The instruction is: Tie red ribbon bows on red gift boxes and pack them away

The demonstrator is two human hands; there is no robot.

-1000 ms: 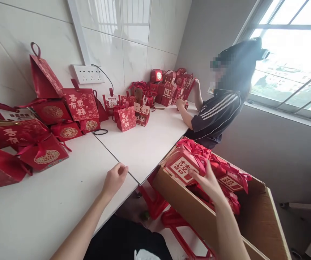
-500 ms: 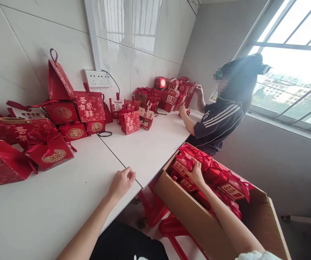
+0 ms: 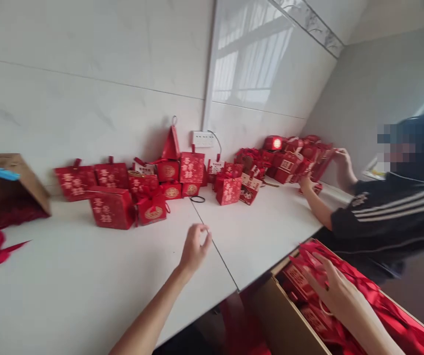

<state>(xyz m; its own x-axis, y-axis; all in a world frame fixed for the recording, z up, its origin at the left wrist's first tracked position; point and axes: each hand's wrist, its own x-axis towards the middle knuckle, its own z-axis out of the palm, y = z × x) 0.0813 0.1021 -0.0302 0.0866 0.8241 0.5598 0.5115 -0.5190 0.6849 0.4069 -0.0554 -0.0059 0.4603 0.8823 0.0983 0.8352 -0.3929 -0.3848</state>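
The red box (image 3: 295, 276) with the printed label is found inside the carton (image 3: 288, 313), at the end nearest the worktop (image 3: 260, 246). From the right hand (image 3: 339, 293) it is placed just ahead and to the left, by the outstretched fingertips, so the right hand is much the nearer one. Its long axis cannot be told, since the upper part is covered by red ribbons (image 3: 371, 278) and by the hand; the label is seen slanted down toward the right. The right grip is held open, thumb and fingers spread; whether the box is touched cannot be made out through the blur. By the left hand (image 3: 196, 249) nothing is held: its grip is loosely curled, thumb and fingertips apart, over the worktop near the seam (image 3: 217, 254), well apart from the carton.

The box is bounded by the carton's near long side and by its short end, just beside the worktop's edge. The carton is set slantwise, its length directed away from the worktop. Room for moving is offered above the carton and between the two hands. Farther off, it is limited by gift boxes (image 3: 229, 191) and a co-worker's forearm (image 3: 321, 207).
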